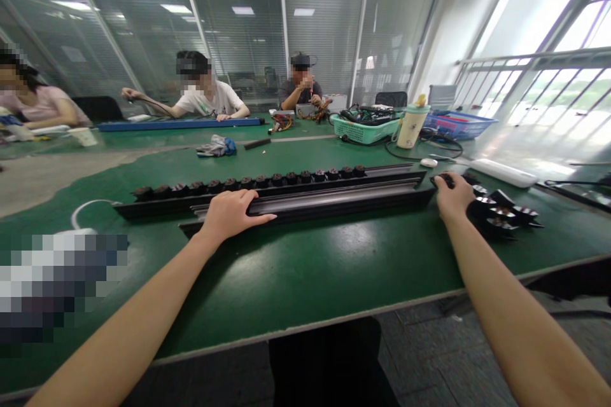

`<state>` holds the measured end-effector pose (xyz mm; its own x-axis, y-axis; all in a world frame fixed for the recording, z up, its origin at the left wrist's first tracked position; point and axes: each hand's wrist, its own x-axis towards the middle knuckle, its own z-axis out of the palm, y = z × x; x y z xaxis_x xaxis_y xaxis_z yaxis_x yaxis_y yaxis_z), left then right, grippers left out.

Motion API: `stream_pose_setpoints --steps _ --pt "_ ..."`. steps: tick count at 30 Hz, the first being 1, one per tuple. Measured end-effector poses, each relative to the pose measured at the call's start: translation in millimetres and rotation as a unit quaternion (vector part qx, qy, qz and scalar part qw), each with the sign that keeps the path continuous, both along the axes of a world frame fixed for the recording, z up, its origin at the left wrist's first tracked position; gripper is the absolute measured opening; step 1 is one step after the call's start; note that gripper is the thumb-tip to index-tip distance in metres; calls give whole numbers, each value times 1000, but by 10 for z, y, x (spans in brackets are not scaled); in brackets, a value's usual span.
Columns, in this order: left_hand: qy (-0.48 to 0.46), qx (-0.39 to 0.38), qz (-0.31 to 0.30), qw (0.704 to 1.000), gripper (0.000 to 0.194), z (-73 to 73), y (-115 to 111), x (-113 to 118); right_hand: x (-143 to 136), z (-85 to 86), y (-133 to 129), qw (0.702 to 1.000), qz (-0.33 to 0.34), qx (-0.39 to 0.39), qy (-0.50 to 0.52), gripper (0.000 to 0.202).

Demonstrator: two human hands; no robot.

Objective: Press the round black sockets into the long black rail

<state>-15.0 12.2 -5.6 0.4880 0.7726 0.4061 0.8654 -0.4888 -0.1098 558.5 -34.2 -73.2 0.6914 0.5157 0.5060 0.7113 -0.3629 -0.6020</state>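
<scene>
A long black rail [334, 200] with a pale metallic inside lies across the green table. My left hand [231, 213] grips its left part, fingers over the top and thumb stretched along the near side. Just past the rail's right end, my right hand [454, 197] pinches a small black block [445, 179], partly hidden by the fingers. Several similar black blocks with shiny faces [501, 213] lie in a cluster right of that hand. Behind the near rail runs a second black rail [157, 205], with a row of round black pieces [260, 182] along it.
Further back are a crumpled glove [217, 146], a green basket of cables [365, 130], a cream cup [411, 127] and a blue basket [461, 126]. A white bar [503, 173] lies at right. Co-workers sit across the table, one touching a long blue bar [181, 124].
</scene>
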Motion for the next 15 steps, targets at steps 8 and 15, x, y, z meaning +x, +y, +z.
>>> stream_pose_setpoints --steps 8,15 --pt "-4 1 -4 1000 83 -6 9 -4 -150 69 -109 992 -116 -49 17 54" --pt "4 5 -3 1000 85 -15 18 -11 -67 0 -192 985 -144 -96 -1 62"
